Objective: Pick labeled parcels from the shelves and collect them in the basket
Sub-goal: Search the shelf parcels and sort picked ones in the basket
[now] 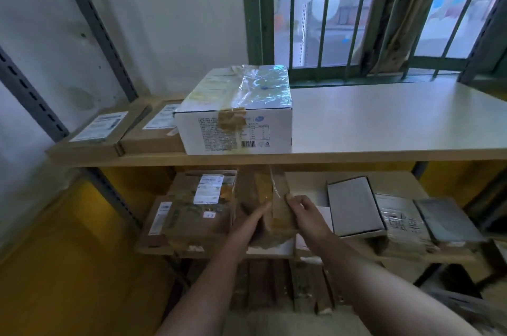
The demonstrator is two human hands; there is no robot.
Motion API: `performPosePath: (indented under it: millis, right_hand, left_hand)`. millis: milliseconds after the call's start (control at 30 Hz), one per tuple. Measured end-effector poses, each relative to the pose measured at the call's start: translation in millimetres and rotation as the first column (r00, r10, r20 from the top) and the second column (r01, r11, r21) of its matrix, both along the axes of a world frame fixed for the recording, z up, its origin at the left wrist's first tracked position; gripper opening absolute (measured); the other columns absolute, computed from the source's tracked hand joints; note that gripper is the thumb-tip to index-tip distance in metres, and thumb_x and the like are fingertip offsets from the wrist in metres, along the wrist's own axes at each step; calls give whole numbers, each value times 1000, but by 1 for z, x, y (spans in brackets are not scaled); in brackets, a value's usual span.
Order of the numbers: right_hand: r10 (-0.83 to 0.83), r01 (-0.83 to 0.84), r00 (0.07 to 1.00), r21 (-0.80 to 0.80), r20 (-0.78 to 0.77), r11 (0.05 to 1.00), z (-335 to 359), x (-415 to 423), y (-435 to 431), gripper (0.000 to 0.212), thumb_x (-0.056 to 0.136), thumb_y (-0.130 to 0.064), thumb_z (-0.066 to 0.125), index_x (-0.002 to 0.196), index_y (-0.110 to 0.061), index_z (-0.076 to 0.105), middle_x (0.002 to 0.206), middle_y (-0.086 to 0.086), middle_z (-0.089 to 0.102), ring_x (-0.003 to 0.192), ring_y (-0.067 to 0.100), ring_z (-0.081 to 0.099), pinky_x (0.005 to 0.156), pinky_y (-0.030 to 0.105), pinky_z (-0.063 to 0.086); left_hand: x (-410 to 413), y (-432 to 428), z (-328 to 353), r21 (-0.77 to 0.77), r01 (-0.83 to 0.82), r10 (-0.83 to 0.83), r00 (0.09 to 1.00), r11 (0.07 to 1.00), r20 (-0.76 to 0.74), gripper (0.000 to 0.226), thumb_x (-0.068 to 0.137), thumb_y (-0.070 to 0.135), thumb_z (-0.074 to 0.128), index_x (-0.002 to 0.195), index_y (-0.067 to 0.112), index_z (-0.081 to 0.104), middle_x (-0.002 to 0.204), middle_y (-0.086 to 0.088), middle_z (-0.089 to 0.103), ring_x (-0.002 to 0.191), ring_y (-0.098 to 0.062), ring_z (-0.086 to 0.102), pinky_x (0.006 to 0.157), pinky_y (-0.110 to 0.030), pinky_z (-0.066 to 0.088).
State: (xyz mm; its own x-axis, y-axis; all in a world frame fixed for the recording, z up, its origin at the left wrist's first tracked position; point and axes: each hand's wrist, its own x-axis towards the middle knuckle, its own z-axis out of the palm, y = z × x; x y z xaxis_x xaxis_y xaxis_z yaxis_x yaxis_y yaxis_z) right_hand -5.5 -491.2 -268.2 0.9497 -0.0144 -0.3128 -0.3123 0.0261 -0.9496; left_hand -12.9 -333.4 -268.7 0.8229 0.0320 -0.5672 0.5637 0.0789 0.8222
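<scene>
Both hands grip one brown parcel [270,206] at lower centre, on the middle shelf [356,249]: left hand [253,221] along its side, right hand [303,210] on its edge. Lifting it level should clear the neighbouring boxes [200,212].

Far above the fingers [295,202] and beyond them, a barred window [340,42] fills the upper right, its green frame [253,6] meeting a white wall [164,6] up to their left. Behind the dark bars [325,6] leans a weathered wooden trunk [408,9] – well up and right of the fingers. What lies outside is blurred. Low to their left spreads a yellow surface [68,258] – floor or wall cannot be told.
</scene>
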Motion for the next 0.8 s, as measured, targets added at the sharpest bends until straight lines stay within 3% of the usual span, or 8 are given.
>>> performPosePath:
  millis: [100,233,300,400,467,600,667,800]
  right_hand:
    - [-28,43,993,129,-116,991,3,-6,-3,52,98,-56,47,115,-11,66,113,11,71,107,27,66,100,45,50]
    - [-6,39,973,140,-230,989,1,-12,-7,64,90,-68,50,130,-19,57,126,6,62,121,30,57,105,46,44]
    - [17,36,958,176,-287,984,3,-14,-8,60,87,-66,56,122,-17,61,116,9,70,112,33,64,100,47,49]
    - [46,70,948,347,-315,935,2,-17,-13,53,90,-56,60,120,-12,66,110,17,74,106,37,69,97,49,53]
    - [52,88,952,434,-302,897,0,-20,-17,50,94,-54,57,123,-14,66,116,19,72,106,36,69,95,48,54]
    - [-6,146,955,451,-298,881,-2,-19,-26,39,99,-41,54,124,-12,63,104,16,75,81,29,76,60,34,60]
    - [-59,175,959,419,-276,891,-7,-17,-26,38,99,-38,55,125,-11,62,102,16,76,81,29,76,59,32,59]
    - [-163,240,961,376,-226,895,-16,-17,-16,34,100,-34,52,125,-12,61,105,14,75,91,30,74,63,33,59]
  left_hand:
    - [-15,4,11,-144,15,-14,1000,989,8,47,80,51,69,113,18,70,107,-8,73,100,-25,66,82,-38,54]
    - [-29,16,0,-488,12,-36,999,873,-41,63,77,55,56,125,14,65,127,-18,66,124,-39,54,108,-59,36]
    - [-29,17,-11,-611,-24,-56,992,791,-111,70,80,61,52,132,15,62,134,-21,60,131,-44,47,110,-67,27]
    - [-28,13,-17,-672,-18,-87,989,741,-123,71,84,65,47,132,16,63,136,-23,58,131,-46,45,107,-70,28]
    - [-30,14,-15,-655,-48,-45,991,754,-125,62,90,58,46,130,14,63,132,-23,61,129,-45,47,108,-68,30]
    - [-25,24,-15,-434,-56,33,998,899,-60,40,103,31,44,134,11,58,128,-19,65,124,-37,56,104,-54,44]
    - [-20,24,-15,-283,14,-16,1000,959,-4,33,103,32,45,131,21,61,127,-14,67,119,-34,60,94,-49,52]
    - [-21,16,4,-150,82,-78,996,985,34,30,95,50,55,100,25,71,98,-5,76,101,-26,66,99,-51,50]
